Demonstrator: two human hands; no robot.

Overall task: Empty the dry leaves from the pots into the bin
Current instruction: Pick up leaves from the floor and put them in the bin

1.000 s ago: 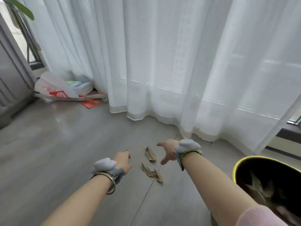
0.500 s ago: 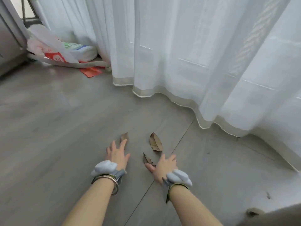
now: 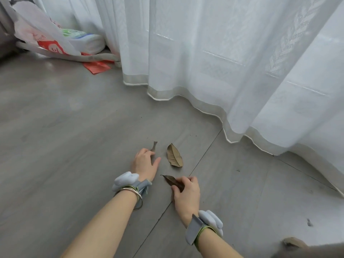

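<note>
Nearest the camera, the right hand [image 3: 186, 194] lies low on the grey floor [image 3: 55, 146], its thumb and fingers pinching the base of a dark dry leaf [image 3: 172, 180]. That leaf lies with its long axis running up and to the left, its pointed tip aimed toward the left hand [image 3: 144, 163].

Taking the flat brown leaf [image 3: 174, 155] as the landmark: the dark leaf sits just nearer the camera than it, and the left hand is just to its left. The left hand's fingers curl over a thin curled leaf [image 3: 154, 146], whose narrow end sticks out past the fingertips, pointing away from the camera; whether it is firmly gripped or only covered is hard to tell. The flat brown leaf lies untouched between the two hands, its long axis running roughly away from the camera, tip toward the white curtain [image 3: 223, 71] beyond it.

Far to the left of the landmark, by the curtain's edge, lie a plastic bag [image 3: 37, 32] and a red paper [image 3: 96, 67].

No bin or pot shows here. As a judgement, the task is midway: three stray leaves are on the floor, two in hand, one yet to gather, and all must reach the bin.
</note>
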